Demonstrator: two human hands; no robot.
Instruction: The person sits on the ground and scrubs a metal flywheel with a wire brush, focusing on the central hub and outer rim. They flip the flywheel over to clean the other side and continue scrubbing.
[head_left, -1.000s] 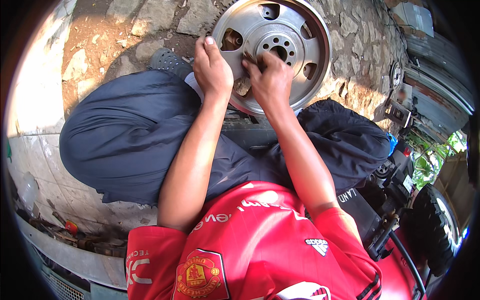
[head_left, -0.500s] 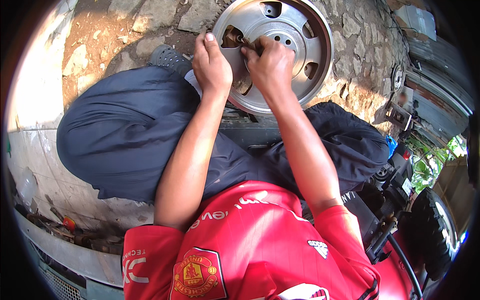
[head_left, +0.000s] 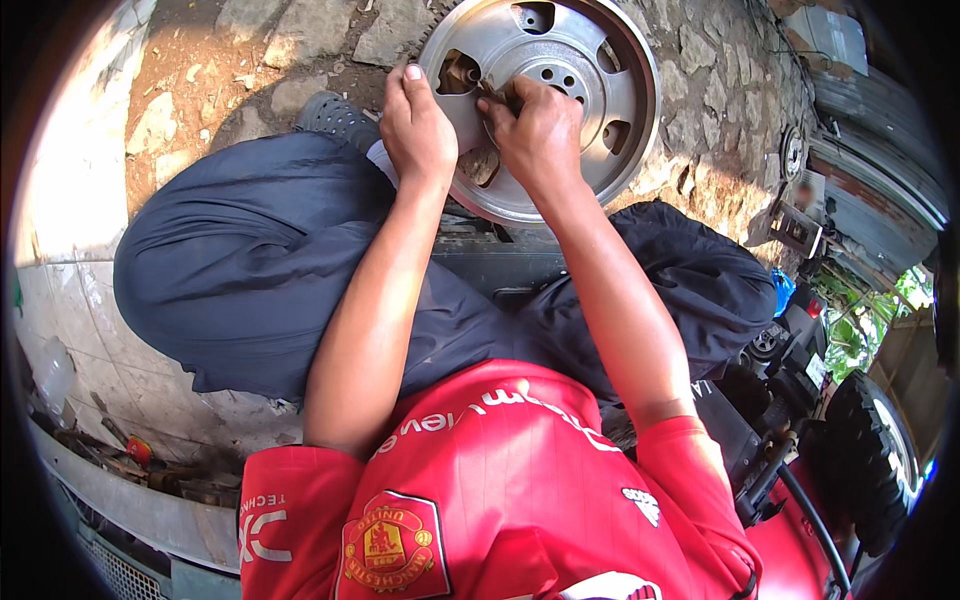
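Observation:
A round metal flywheel (head_left: 604, 118), with oval openings, small holes round its hub and teeth at its upper left edge, stands tilted in front of my knees. My left hand (head_left: 420, 137) is curled round its left rim, thumb side up, the other fingers hidden behind. Against the face, left of the hub, my right hand (head_left: 546, 138) is closed with the fingertips pinched together. A small dark brown scrap shows at those fingertips; its kind cannot be made out.
Flat stones (head_left: 305, 35) set in dirt lie beyond the flywheel. A grey clog (head_left: 338, 118) is on my left foot. Metal sheets (head_left: 872, 150) lean at the far right, with a black knobbly tyre (head_left: 862, 465) nearer. Tools and scraps (head_left: 165, 470) lie at the lower left.
The flywheel and both hands appear slightly further left in the picture. My left hand keeps its hold on the rim, and my right fingers remain pinched at the face.

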